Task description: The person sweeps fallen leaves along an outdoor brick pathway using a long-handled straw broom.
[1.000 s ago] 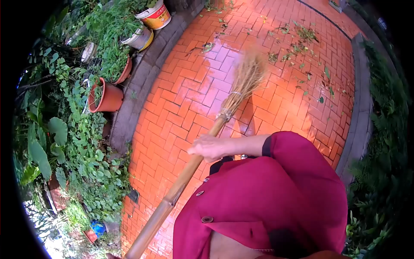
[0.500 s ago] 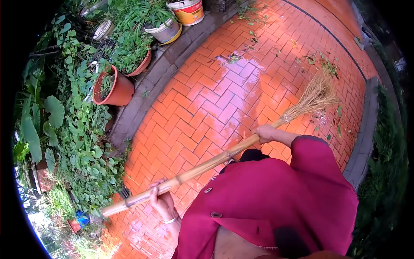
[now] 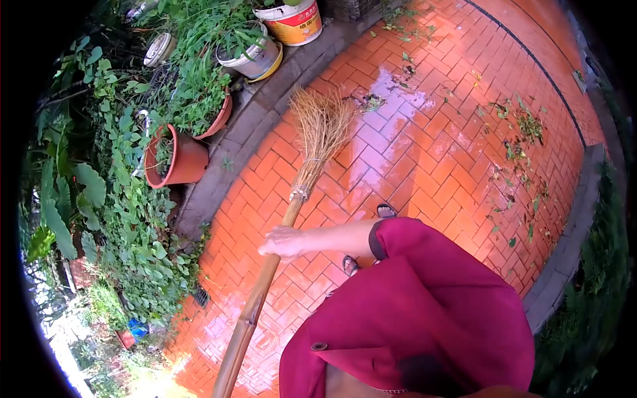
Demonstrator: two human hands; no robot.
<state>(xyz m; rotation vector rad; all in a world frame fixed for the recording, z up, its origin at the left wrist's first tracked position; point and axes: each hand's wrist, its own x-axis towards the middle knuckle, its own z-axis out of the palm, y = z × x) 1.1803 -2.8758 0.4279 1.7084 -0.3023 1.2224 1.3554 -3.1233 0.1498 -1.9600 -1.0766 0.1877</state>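
A broom with a bamboo handle and a head of fine twigs slants across the left-middle of the head view. My right hand is closed around the handle, below the binding where the twigs begin. Those twigs spread over the wet orange paving, close to the grey kerb at the planting edge. A small clump of leaves lies just right of the twig tips. The handle's lower end runs out of the bottom of the view, and my left hand is out of sight.
Scattered leaves and stems lie on the paving at the right. Along the left kerb stand a terracotta-coloured pot, a white pot and a paint bucket. A low kerb borders the right. My sandalled feet are below.
The broom head has swung from the right side of the paving to the left, near the kerb. My right hand moved left with it. My left hand and the handle's end have left the view.
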